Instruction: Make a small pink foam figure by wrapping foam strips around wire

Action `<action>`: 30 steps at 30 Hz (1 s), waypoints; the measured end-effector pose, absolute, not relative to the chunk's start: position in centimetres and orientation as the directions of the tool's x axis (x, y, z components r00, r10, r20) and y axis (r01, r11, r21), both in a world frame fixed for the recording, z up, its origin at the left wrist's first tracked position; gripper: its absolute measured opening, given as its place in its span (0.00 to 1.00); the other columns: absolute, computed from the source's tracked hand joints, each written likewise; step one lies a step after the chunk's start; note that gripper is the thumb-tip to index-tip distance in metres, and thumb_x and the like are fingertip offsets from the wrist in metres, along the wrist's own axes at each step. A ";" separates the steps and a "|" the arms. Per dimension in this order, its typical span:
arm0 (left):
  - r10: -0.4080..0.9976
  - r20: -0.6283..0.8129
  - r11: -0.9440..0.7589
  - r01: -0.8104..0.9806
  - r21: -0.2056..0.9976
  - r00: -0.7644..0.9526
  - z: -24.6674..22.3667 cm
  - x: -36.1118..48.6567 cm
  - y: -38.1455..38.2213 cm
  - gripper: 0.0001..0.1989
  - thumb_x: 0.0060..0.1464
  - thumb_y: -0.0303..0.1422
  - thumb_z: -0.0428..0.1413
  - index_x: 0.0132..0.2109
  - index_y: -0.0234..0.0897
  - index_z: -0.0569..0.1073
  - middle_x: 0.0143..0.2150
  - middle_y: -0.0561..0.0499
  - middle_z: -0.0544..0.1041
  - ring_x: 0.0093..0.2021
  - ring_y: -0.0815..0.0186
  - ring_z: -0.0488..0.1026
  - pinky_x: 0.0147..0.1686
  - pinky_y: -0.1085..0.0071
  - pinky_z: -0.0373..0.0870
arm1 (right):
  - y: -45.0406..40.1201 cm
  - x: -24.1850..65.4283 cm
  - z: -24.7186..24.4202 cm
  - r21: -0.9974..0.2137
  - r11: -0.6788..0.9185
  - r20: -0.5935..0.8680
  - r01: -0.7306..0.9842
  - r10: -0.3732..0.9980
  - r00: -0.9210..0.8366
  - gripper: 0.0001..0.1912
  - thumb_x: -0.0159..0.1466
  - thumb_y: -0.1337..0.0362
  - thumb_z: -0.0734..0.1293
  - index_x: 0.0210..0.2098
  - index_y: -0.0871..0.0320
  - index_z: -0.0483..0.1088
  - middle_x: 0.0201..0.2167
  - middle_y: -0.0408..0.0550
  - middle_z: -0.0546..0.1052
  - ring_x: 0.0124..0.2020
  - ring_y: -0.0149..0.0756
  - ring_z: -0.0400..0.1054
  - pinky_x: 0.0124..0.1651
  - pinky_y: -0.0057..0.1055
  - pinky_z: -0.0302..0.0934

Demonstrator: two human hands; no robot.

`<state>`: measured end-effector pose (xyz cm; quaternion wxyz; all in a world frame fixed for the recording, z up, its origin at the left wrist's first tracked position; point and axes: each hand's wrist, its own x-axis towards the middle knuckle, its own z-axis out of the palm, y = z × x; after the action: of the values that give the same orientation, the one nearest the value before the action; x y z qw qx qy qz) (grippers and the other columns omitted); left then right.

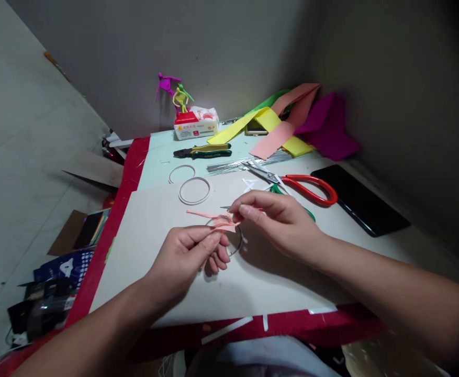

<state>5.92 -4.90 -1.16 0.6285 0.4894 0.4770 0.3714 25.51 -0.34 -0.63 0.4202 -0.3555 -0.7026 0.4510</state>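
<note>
My left hand [193,250] pinches a small salmon-pink strip [223,224] of paper or thin foam between thumb and forefinger. A narrow twisted tail of the strip sticks out to the left. My right hand [278,219] is closed at the strip's right end, with thumb and forefinger pressed together. A thin grey pointed piece shows just left of its fingertips; I cannot make out what it is. A thin ring [240,242] shows behind the strip and my left fingers, partly hidden. Two pale rings [194,203] [182,166] lie beyond my hands.
Red-handled scissors [310,188] and a black phone [370,201] lie to the right. Behind are pliers [209,152], thin wires [229,166], a tissue pack [196,125] with small figures, and folded yellow [233,125], pink and purple sheets. Paper scraps lie around.
</note>
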 end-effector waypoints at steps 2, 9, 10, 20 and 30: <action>0.943 -0.224 0.230 0.007 0.973 0.247 -1.3 5.9 -4.9 0.10 0.59 0.31 0.55 0.32 0.32 0.77 0.24 0.52 0.77 0.22 0.73 0.72 0.23 0.79 0.67 | 0.5 26.3 0.0 -0.918 0.366 0.312 0.151 0.904 -0.293 0.07 0.65 0.63 0.64 0.37 0.59 0.74 0.32 0.45 0.77 0.34 0.33 0.71 0.38 0.29 0.64; 0.965 -0.211 0.213 0.009 0.977 0.153 -1.3 5.7 -4.2 0.11 0.59 0.32 0.54 0.31 0.33 0.76 0.23 0.53 0.76 0.17 0.77 0.67 0.18 0.81 0.60 | 3.9 30.1 0.4 -0.582 0.485 0.308 0.652 0.874 -0.376 0.05 0.59 0.64 0.68 0.30 0.56 0.77 0.28 0.46 0.77 0.31 0.36 0.70 0.33 0.31 0.60; 0.968 -0.207 0.208 0.008 0.978 0.143 -1.3 5.7 -4.1 0.11 0.60 0.32 0.54 0.31 0.33 0.76 0.22 0.53 0.76 0.17 0.77 0.66 0.18 0.80 0.60 | 4.0 30.3 0.0 -0.456 0.496 0.243 0.739 0.868 -0.433 0.05 0.59 0.64 0.68 0.31 0.56 0.77 0.30 0.47 0.77 0.31 0.37 0.69 0.32 0.31 0.59; 0.978 -0.165 0.165 0.009 0.986 0.124 -0.9 5.4 -4.4 0.11 0.60 0.32 0.53 0.31 0.34 0.75 0.23 0.53 0.75 0.18 0.75 0.67 0.19 0.78 0.62 | 2.9 28.4 -1.5 -0.086 0.525 0.146 0.847 0.847 -0.510 0.08 0.56 0.71 0.63 0.28 0.62 0.75 0.31 0.53 0.74 0.33 0.39 0.66 0.34 0.33 0.51; 0.980 -0.161 0.174 -0.107 0.979 0.115 -0.4 5.2 -4.1 0.11 0.61 0.33 0.52 0.31 0.35 0.73 0.22 0.55 0.72 0.17 0.77 0.66 0.17 0.81 0.55 | 2.3 29.1 -0.5 -0.533 0.522 0.285 0.666 0.851 -0.440 0.09 0.64 0.65 0.59 0.31 0.57 0.68 0.23 0.41 0.70 0.23 0.29 0.61 0.27 0.25 0.51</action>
<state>5.20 -4.10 -0.36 0.5945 0.4520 0.4832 0.4570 29.11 2.35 -0.50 0.2672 -0.4567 -0.8305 0.1738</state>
